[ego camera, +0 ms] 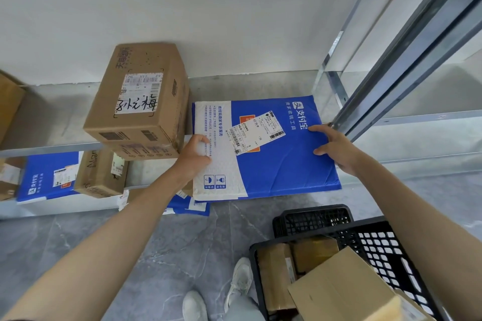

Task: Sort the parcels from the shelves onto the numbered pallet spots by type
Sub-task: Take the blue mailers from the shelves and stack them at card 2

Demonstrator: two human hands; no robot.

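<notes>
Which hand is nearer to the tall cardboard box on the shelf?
Left. The left hand grips the blue mailer's white edge just beside the tall cardboard box; the right hand holds the mailer's far side.

Free room and obstacles around the shelf

The cardboard box point(138, 96) stands just left of the blue mailer point(273, 148) and closes that side, with the left hand point(194, 156) in the narrow place between them. On the right, the metal post point(407, 68) rises close to the right hand point(336, 148) and limits the way there. Behind the mailer the shelf point(250, 86) is bare up to the wall. Above it the room is open. Below right, the black basket point(370, 240) with boxes blocks the floor point(130, 237); the floor to the left is free.
</notes>
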